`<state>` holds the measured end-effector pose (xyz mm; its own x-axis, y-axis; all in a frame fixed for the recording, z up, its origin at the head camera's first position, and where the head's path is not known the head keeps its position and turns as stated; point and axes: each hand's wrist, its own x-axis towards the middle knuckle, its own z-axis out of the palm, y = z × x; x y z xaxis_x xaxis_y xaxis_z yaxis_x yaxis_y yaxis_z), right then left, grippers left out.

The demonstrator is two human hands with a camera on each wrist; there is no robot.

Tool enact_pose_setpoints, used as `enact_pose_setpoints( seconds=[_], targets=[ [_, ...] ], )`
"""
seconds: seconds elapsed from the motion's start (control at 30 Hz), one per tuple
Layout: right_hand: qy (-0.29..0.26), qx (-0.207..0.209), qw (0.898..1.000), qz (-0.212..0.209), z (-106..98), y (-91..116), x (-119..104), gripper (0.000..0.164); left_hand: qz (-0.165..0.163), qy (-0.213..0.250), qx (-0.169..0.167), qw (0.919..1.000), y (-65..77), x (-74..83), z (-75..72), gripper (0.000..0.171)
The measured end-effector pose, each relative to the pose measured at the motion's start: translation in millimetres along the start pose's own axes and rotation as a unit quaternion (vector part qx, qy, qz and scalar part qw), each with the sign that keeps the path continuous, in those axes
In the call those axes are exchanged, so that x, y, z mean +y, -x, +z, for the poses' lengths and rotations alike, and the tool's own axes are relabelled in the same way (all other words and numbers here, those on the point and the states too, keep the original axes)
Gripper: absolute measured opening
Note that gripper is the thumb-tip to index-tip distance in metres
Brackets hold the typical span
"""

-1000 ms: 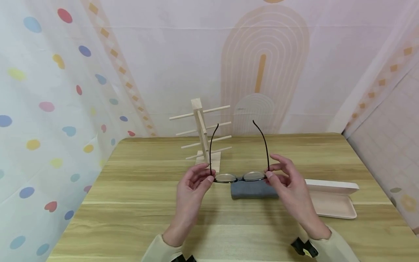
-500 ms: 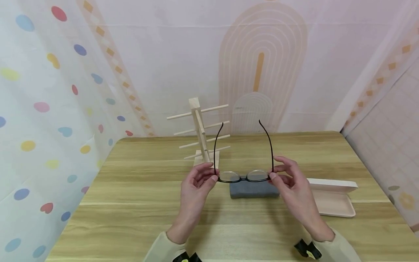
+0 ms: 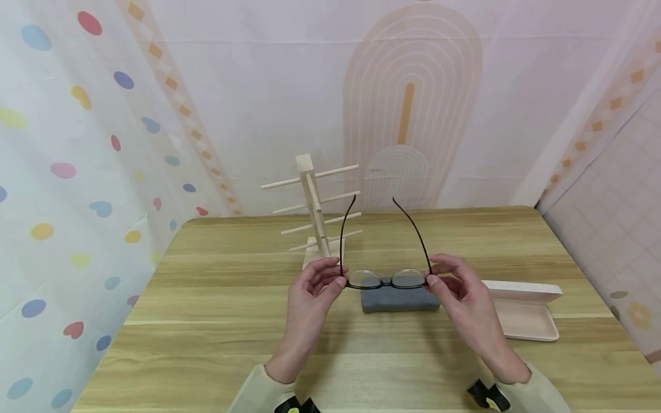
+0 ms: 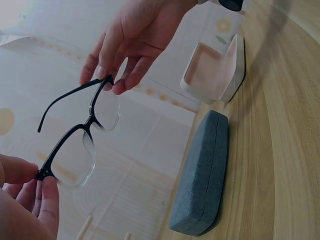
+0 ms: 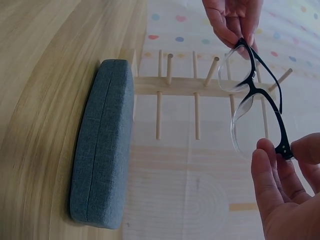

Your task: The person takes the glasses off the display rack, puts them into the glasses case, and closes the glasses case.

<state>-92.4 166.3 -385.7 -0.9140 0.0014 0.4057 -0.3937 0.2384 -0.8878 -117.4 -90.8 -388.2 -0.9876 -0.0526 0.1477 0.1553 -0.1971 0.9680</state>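
Observation:
Black-rimmed eyeglasses [image 3: 386, 283] are held up above the table, lenses toward the person and both temples pointing away. My left hand [image 3: 311, 298] pinches the left hinge corner between thumb and fingers. At the opposite corner my right hand [image 3: 467, 304] pinches the frame the same way. The left wrist view shows the eyeglasses [image 4: 90, 120] with clear lower rims. Behind and below them lies a closed grey-blue glasses case [image 3: 400, 299], whose fabric cover shows in the right wrist view. The glasses do not touch the case.
A wooden rack [image 3: 316, 212] with several pegs stands behind my left hand. To the right lies an opened pale pink glasses case [image 3: 524, 312]. The wooden table [image 3: 206, 344] backs onto a patterned curtain [image 3: 268, 103].
The eyeglasses and both hands have shifted slightly right in the head view. The right temple has swung inward a little, after first standing wider. The head view itself has shifted slightly.

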Motion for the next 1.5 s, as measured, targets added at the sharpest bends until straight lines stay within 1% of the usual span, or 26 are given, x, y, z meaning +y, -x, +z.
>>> enact_pose_setpoints(
  seconds=[0.2,0.4,0.6,0.8,1.1,1.33,1.5],
  targets=[
    [0.043,-0.006,0.999,-0.001,1.7,1.5,1.1,0.028,-0.004,-0.006,0.002,1.0,0.1,-0.2,-0.3,0.033],
    [0.048,-0.001,0.999,-0.013,2.9,1.2,2.4,0.03,-0.006,-0.011,0.003,0.9999,1.2,0.5,-0.2,0.032],
    [0.062,0.005,0.998,-0.027,2.7,0.8,3.3,0.024,-0.005,-0.012,0.006,0.9999,1.4,0.5,0.2,0.031],
    [0.074,0.004,0.997,-0.023,1.6,0.7,5.2,0.02,-0.002,-0.011,0.008,0.9999,1.4,-0.2,-0.4,0.031],
    [0.07,0.002,0.997,-0.035,1.3,-0.6,6.8,0.021,0.002,-0.014,0.012,0.9998,1.3,-0.1,-0.5,0.03],
    [0.068,0.004,0.997,-0.044,2.0,-0.6,6.5,0.024,-0.003,-0.03,0.011,0.9995,2.2,0.1,-1.8,0.029],
    [0.066,0.005,0.997,-0.049,2.3,-0.6,5.7,0.025,0.0,-0.027,0.01,0.9996,2.5,-0.2,-2.2,0.029]
  ],
)
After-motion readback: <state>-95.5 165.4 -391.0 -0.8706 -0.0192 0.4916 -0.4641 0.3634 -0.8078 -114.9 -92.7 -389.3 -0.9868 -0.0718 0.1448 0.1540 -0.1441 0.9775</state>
